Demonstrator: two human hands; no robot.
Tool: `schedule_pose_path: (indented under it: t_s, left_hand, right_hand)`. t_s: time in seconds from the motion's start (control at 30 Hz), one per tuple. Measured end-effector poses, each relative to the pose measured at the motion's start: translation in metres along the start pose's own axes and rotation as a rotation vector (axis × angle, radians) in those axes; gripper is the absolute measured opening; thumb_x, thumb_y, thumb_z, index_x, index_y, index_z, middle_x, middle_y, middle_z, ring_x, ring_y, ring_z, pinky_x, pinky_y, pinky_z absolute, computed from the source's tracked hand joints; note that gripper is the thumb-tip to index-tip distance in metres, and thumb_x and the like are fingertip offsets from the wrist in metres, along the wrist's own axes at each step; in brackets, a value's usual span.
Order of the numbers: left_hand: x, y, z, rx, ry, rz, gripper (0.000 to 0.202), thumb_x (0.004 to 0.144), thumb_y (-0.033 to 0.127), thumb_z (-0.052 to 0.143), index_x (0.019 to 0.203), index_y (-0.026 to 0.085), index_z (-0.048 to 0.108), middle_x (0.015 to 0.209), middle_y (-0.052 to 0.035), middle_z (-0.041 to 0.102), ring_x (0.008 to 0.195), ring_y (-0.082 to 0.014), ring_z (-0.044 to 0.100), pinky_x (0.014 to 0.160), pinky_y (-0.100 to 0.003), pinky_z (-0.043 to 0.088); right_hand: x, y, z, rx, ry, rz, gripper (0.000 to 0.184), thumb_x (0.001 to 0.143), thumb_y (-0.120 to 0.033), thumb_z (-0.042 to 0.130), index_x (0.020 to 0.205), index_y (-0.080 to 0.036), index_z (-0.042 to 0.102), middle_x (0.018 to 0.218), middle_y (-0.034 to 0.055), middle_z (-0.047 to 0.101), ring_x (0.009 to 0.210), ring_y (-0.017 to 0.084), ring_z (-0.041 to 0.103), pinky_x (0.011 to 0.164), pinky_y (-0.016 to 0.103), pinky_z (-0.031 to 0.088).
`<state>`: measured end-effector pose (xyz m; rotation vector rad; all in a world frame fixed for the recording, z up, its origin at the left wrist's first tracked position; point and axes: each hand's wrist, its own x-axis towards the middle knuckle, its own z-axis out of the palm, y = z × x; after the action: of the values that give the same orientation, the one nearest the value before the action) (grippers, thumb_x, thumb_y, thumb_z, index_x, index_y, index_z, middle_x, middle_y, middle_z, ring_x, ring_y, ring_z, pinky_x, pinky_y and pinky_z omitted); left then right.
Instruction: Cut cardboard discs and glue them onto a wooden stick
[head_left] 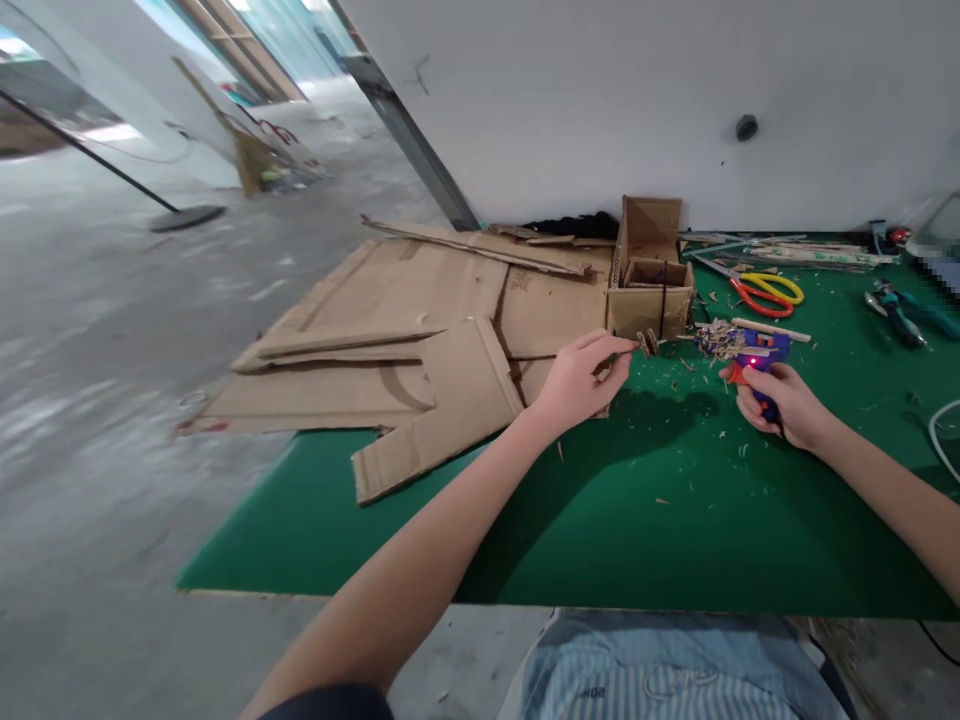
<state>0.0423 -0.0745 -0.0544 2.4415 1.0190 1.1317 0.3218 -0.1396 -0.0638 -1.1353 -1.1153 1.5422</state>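
Observation:
My left hand (pixel 581 380) pinches a thin wooden stick (pixel 626 346) with a small cardboard bit (pixel 648 343) at its tip, just in front of a small open cardboard box (pixel 649 300). My right hand (pixel 780 405) is wrapped round the handle of a blue hot glue gun (pixel 757 355) whose red light glows. The gun's nozzle points left toward the cardboard bit, and scraps cling around its front. Both hands hover over the green table (pixel 637 520).
Flat cardboard sheets (pixel 405 340) cover the table's left part and overhang its edge. Red-and-yellow scissors (pixel 769 290), teal pliers (pixel 904 315), wooden sticks and a white cable (pixel 941 435) lie at the right. A white wall stands behind; concrete floor lies left.

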Motion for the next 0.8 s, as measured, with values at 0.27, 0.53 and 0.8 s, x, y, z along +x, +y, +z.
schedule_pose_path:
  t_s: [0.27, 0.53, 0.8]
  left_hand:
    - [0.005, -0.004, 0.004, -0.263, 0.147, -0.391, 0.025, 0.086, 0.035, 0.056, 0.096, 0.016, 0.068, 0.077, -0.0020, 0.064, 0.069, -0.0128, 0.055, 0.063, -0.024, 0.043]
    - [0.008, 0.006, 0.010, -0.774, 0.104, -0.614, 0.023, 0.084, 0.040, 0.055, 0.080, 0.017, 0.055, 0.057, 0.0073, 0.036, 0.045, -0.0051, 0.028, 0.043, -0.020, 0.018]
    - [0.005, 0.021, 0.014, -0.836, -0.043, -0.576, 0.015, 0.090, 0.031, 0.050, 0.089, 0.016, 0.052, 0.064, 0.0042, 0.053, 0.051, -0.0054, 0.047, 0.050, -0.019, 0.033]
  right_hand:
    - [0.003, -0.001, -0.015, -0.656, 0.242, -0.257, 0.031, 0.082, -0.049, 0.066, 0.085, -0.019, 0.063, 0.054, -0.0010, 0.053, 0.048, 0.014, 0.047, 0.049, 0.028, 0.039]
    - [0.015, -0.009, -0.057, -1.394, 0.547, -0.235, 0.064, 0.085, -0.038, 0.052, 0.143, -0.013, 0.041, 0.129, 0.0202, 0.060, 0.114, 0.037, 0.057, 0.089, 0.047, 0.050]
    - [0.023, -0.004, -0.085, -1.504, 0.599, -0.135, 0.065, 0.091, -0.034, 0.039, 0.147, -0.001, 0.033, 0.130, 0.0272, 0.054, 0.120, 0.040, 0.051, 0.097, 0.052, 0.045]
